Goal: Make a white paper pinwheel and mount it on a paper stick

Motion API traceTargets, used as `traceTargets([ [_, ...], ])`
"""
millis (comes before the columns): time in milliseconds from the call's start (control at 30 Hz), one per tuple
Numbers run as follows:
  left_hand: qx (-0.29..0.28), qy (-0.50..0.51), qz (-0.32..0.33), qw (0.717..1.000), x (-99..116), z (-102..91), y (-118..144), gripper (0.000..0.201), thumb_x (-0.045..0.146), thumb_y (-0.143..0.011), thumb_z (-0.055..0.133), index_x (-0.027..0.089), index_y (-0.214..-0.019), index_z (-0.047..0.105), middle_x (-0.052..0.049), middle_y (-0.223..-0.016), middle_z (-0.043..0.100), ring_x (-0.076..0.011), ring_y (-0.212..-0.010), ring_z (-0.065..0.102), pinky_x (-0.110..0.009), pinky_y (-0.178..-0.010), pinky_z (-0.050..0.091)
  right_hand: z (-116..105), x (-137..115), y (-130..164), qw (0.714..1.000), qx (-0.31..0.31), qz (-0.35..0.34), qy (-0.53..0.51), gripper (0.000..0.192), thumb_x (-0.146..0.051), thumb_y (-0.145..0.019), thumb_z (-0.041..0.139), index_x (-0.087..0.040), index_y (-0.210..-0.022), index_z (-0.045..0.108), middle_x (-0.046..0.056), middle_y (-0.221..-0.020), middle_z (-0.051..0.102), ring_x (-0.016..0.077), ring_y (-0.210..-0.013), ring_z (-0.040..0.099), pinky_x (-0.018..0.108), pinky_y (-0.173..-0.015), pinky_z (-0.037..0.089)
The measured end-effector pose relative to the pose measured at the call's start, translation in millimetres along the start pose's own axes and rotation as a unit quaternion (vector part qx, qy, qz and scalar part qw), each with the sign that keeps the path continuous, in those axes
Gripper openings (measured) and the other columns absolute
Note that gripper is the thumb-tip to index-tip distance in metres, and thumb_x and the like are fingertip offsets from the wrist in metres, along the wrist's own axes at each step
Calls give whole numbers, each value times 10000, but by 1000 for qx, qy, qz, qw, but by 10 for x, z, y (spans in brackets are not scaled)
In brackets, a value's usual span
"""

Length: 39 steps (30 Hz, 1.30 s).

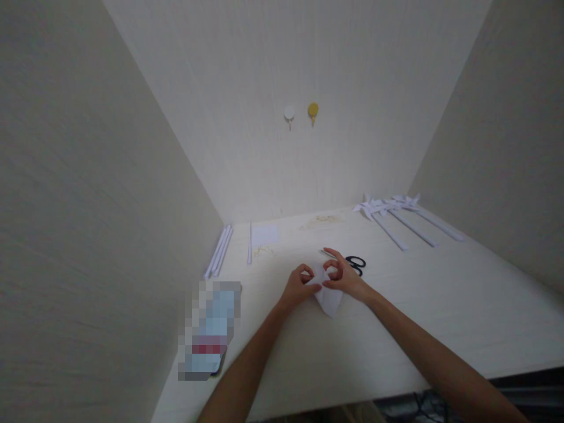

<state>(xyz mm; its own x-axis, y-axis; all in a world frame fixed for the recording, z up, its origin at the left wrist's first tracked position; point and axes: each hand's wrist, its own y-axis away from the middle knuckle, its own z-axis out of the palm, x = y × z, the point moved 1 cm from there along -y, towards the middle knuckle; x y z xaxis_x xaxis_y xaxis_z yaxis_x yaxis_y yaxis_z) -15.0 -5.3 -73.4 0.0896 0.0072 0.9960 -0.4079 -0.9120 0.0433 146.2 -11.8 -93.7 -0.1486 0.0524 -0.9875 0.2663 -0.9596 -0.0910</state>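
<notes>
Three pinwheels (388,204) at frame right look finished, the left hand (298,286) and right hand (346,279) pinch a part-folded sheet (330,304) at lower centre, and rolled sticks (221,252) at left lie bare

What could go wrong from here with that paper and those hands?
The thin paper, pinched by the left hand and right hand, might tear or crease if tugged unevenly. The scissors lie close by, partly hidden by the right hand, which could knock them.
</notes>
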Motion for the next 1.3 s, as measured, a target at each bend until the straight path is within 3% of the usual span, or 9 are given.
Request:
traceTargets([
  [200,33,61,-19,997,-25,-6,-26,375,214,-458,717,168,-708,441,40,-512,604,-104,-459,536,-197,-463,366,20,-63,11,998,51,-10,42,813,-238,-546,730,-299,-1198,248,-43,-828,486,51,-545,478,198,-505,421],
  [400,165,165,-29,972,-11,-124,-51,457,265,-414,752,169,-749,457,34,-547,611,-88,-445,526,-199,-471,383,6,-70,-1,997,62,-18,-36,597,-353,-650,648,-307,-1138,307,-31,-812,519,95,-631,537,265,-622,467],
  [500,192,187,-26,963,-1,-163,-54,480,294,-423,749,174,-776,447,31,-584,605,-89,-467,536,-204,-481,395,-1,-72,-5,997,51,-55,-31,425,-380,-674,618,-286,-1038,418,3,-918,542,105,-670,553,301,-677,471],
  [600,193,197,-28,961,-1,-170,-47,483,288,-425,750,175,-786,449,25,-595,606,-97,-481,548,-211,-489,406,-6,-71,-9,995,47,-78,33,257,-389,-663,612,-221,-849,556,48,-1001,549,126,-701,557,310,-673,465],
  [700,179,198,-31,963,-6,-164,-36,470,260,-419,753,170,-781,467,22,-586,616,-97,-477,550,-210,-497,411,-8,-53,-19,994,46,-78,66,174,-328,-619,647,-194,-727,621,61,-919,588,165,-759,561,305,-660,456],
  [833,158,196,-29,967,-24,-163,-32,444,247,-442,747,163,-787,481,16,-585,634,-102,-474,556,-212,-497,413,-16,-18,-40,993,49,-81,68,122,-262,-614,652,-190,-712,655,37,-755,605,158,-701,563,301,-644,451],
  [1167,138,174,-16,975,-51,-175,-40,422,254,-455,746,152,-777,491,14,-575,637,-91,-452,540,-202,-476,393,34,-57,-5,993,-27,-85,75,108,-286,-619,682,-214,-695,706,42,-827,578,160,-738,580,284,-630,455],
  [1300,133,160,-16,978,-53,-174,-39,425,273,-454,748,153,-778,501,11,-576,636,-98,-451,542,-207,-479,395,35,-91,6,993,-29,-69,96,152,-322,-600,693,-186,-668,699,24,-711,572,133,-642,559,252,-566,440],
])
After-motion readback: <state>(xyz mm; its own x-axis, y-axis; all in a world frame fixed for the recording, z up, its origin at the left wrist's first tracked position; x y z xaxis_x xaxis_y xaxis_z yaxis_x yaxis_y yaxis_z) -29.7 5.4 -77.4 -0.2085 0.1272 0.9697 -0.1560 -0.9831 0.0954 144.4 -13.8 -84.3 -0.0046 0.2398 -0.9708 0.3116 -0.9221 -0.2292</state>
